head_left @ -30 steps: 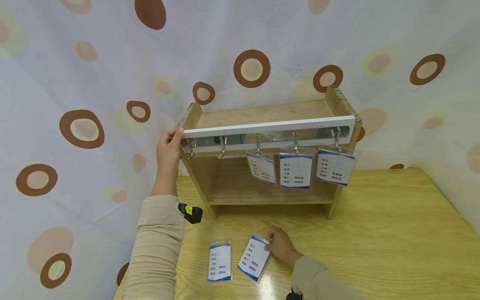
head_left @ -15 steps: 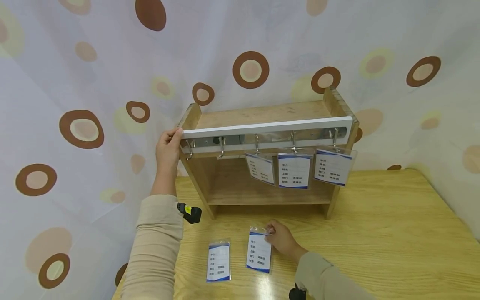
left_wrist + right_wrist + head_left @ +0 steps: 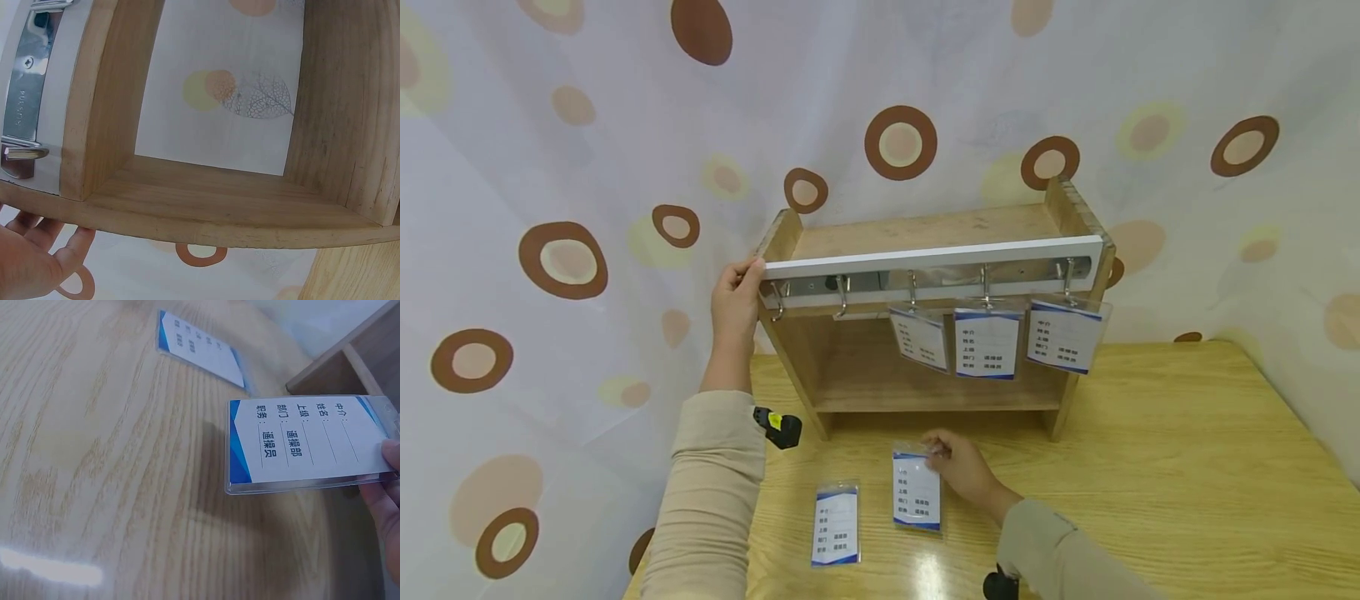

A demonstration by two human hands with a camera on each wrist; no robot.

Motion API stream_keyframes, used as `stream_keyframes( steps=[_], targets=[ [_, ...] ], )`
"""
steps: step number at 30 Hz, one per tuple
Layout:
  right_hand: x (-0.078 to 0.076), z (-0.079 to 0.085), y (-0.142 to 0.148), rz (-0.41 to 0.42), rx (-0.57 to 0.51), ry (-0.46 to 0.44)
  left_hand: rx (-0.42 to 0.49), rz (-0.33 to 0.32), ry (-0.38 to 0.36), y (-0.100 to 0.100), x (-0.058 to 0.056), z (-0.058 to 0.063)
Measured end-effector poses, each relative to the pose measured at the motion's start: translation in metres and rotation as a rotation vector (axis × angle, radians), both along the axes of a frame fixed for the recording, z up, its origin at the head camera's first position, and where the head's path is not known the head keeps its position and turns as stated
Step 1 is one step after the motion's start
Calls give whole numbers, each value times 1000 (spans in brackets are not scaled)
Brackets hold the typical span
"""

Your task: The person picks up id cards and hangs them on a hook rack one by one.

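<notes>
My right hand [image 3: 962,473] pinches a clear badge holder [image 3: 917,493] by its top corner, with thumb and fingers. In the right wrist view, this name badge [image 3: 300,440] is held above the table, its shadow below. A second badge [image 3: 836,525] lies flat on the table to its left. My left hand [image 3: 735,304] touches the upper left corner of the wooden shelf [image 3: 940,392]; the left wrist view shows its fingers [image 3: 76,250] against the outer side panel. Three badges, including the middle one [image 3: 987,343], hang from hooks on the white rail [image 3: 925,252].
Two hooks at the rail's left end, one being the second hook [image 3: 841,298], carry no badge. The shelf stands on a wood-grain table [image 3: 1187,467] before a patterned wall covering [image 3: 970,75]. A small black device [image 3: 784,427] sits at my left cuff.
My right hand has raised the badge, straightened it from its slant and moved it toward the shelf. My left hand stays at the shelf corner.
</notes>
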State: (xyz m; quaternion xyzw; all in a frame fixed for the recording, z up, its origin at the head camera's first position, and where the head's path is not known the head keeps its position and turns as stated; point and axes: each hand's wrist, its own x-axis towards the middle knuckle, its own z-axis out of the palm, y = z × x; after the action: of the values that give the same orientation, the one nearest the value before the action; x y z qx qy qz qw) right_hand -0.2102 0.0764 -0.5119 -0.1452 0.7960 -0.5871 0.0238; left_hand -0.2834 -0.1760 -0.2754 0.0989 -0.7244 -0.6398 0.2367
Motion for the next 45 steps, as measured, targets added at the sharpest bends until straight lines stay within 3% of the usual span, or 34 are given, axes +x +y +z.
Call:
stream_keyframes(
  steps=[17, 23, 45],
  targets=[
    [0, 42, -8, 0, 19, 0, 12, -7, -8, 0, 2, 0],
    [0, 60, -12, 27, -44, 6, 2, -15, -33, 0, 3, 1],
    [-14, 126, -21, 30, -58, 181, -47, -8, -7, 0, 2, 2]
  ],
)
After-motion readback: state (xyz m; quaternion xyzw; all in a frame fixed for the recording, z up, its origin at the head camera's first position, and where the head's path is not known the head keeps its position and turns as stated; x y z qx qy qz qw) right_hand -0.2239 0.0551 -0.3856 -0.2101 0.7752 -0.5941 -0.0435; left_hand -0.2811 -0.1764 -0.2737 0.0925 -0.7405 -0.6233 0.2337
